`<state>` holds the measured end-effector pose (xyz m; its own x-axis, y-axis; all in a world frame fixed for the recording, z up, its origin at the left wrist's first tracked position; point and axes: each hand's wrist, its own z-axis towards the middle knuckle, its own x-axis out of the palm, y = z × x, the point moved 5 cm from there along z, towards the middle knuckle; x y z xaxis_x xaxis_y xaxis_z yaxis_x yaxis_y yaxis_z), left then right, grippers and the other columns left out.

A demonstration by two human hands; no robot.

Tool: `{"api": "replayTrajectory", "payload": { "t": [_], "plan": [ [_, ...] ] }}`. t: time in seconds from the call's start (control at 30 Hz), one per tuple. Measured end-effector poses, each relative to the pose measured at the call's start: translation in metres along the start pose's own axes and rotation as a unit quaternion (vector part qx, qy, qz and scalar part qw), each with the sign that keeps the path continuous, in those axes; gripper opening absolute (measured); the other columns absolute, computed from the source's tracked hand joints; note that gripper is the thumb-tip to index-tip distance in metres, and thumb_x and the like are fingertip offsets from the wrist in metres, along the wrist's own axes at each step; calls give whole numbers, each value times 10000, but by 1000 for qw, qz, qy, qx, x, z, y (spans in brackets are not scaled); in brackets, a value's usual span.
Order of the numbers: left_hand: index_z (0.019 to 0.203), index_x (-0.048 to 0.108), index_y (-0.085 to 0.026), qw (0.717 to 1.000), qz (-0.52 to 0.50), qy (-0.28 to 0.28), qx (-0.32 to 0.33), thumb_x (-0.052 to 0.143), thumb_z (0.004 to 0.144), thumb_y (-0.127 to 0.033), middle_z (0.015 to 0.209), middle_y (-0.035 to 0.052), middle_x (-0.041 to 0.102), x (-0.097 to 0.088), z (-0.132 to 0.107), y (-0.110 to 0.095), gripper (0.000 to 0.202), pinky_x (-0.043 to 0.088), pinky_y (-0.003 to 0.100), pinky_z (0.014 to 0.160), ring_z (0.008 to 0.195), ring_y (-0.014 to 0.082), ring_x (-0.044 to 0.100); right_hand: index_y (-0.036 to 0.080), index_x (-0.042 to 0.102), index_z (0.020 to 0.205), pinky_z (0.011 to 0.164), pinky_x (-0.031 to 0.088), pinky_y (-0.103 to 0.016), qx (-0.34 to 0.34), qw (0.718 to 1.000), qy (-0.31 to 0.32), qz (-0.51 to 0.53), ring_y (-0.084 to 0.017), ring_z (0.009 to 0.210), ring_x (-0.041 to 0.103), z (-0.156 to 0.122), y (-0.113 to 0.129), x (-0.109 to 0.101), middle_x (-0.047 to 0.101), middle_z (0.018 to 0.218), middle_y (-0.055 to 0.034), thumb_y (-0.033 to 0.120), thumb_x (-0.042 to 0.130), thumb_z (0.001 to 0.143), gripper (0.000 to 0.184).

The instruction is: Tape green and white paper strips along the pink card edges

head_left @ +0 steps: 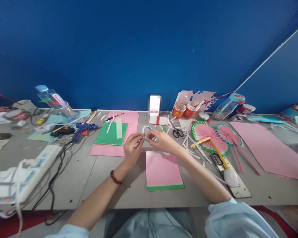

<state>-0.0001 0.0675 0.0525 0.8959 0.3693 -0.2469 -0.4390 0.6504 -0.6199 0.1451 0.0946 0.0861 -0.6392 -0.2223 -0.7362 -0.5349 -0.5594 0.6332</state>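
Note:
My left hand and my right hand meet over the middle of the table. Between them is a white roll of tape, its ring rising above the fingertips. Both hands have thumb and fingers pinched at its lower edge. Just below them lies a pink sheet of paper with green strips along its top and bottom edges. To the left, a green packet of paper rests on a larger pink sheet, with a pale green strip on top.
Black scissors and white paper strips lie right of my hands. Beyond are watermelon-patterned paper fans, a phone and red paper cups. A blue glue gun and a white power strip with cables are on the left.

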Motion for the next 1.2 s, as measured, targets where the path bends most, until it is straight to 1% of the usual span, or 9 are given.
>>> {"api": "replayTrajectory", "payload": {
  "t": [0.13, 0.33, 0.47, 0.6, 0.7, 0.8, 0.97, 1.07, 1.2],
  "plan": [
    [904, 706, -221, 1000, -12, -5, -16, 621, 846, -212, 890, 40, 645, 0, 2, 0, 103, 525, 258, 630, 815, 150, 620, 205, 556, 898, 663, 412, -240, 22, 1000, -14, 0, -136, 703, 585, 0, -1, 4, 638, 798, -10, 231, 524, 851, 63],
    [895, 686, -219, 989, -65, 14, -130, 653, 817, -263, 888, 29, 630, 4, 1, 9, 96, 495, 232, 618, 762, 126, 600, 213, 545, 889, 655, 404, -239, 41, 999, -24, -14, -136, 700, 590, 1, -2, 4, 645, 807, -7, 246, 530, 855, 49],
    [841, 659, -203, 977, -110, 22, -182, 667, 793, -292, 859, 28, 615, 8, 1, 17, 101, 478, 228, 615, 780, 137, 593, 213, 543, 894, 645, 392, -236, 45, 998, -22, -35, -137, 702, 589, 1, -5, 6, 644, 810, -6, 242, 532, 857, 48],
    [775, 632, -196, 970, -127, 35, -203, 655, 794, -303, 828, 27, 603, 11, 0, 20, 111, 469, 234, 617, 772, 141, 586, 217, 544, 902, 626, 376, -237, 55, 996, -16, -62, -142, 703, 588, 1, -6, 8, 648, 823, -8, 243, 528, 860, 52],
    [888, 652, -211, 967, -121, 21, -223, 677, 779, -313, 834, 22, 621, 9, -2, 22, 151, 472, 234, 606, 729, 131, 589, 218, 546, 913, 621, 371, -239, 62, 996, -11, -69, -147, 711, 592, 1, -4, 7, 651, 830, -11, 259, 522, 871, 64],
    [927, 677, -221, 972, -96, 18, -212, 673, 785, -332, 853, 27, 638, 7, -2, 20, 180, 481, 241, 603, 709, 127, 590, 219, 544, 920, 623, 367, -238, 66, 996, -6, -64, -145, 719, 597, 1, -3, 8, 658, 838, -10, 278, 512, 890, 73],
    [830, 692, -204, 977, -86, 8, -194, 662, 793, -330, 845, 35, 657, 6, -2, 18, 135, 493, 251, 628, 765, 144, 610, 222, 536, 938, 625, 361, -238, 70, 996, -5, -58, -148, 732, 608, 1, -5, 11, 670, 856, -9, 298, 499, 911, 89],
    [805, 684, -195, 972, -101, 4, -214, 674, 775, -331, 835, 36, 659, 7, -3, 21, 139, 490, 248, 618, 772, 150, 617, 225, 535, 947, 621, 357, -238, 72, 996, -3, -61, -150, 734, 612, 1, -6, 13, 672, 864, -6, 296, 504, 908, 87],
    [815, 665, -192, 956, -139, 9, -259, 699, 740, -326, 800, 26, 651, 10, -4, 27, 158, 472, 235, 577, 699, 134, 607, 220, 540, 954, 634, 367, -242, 72, 996, 1, -61, -156, 757, 618, 1, -7, 14, 674, 873, -14, 286, 500, 908, 91]
  ]
}}
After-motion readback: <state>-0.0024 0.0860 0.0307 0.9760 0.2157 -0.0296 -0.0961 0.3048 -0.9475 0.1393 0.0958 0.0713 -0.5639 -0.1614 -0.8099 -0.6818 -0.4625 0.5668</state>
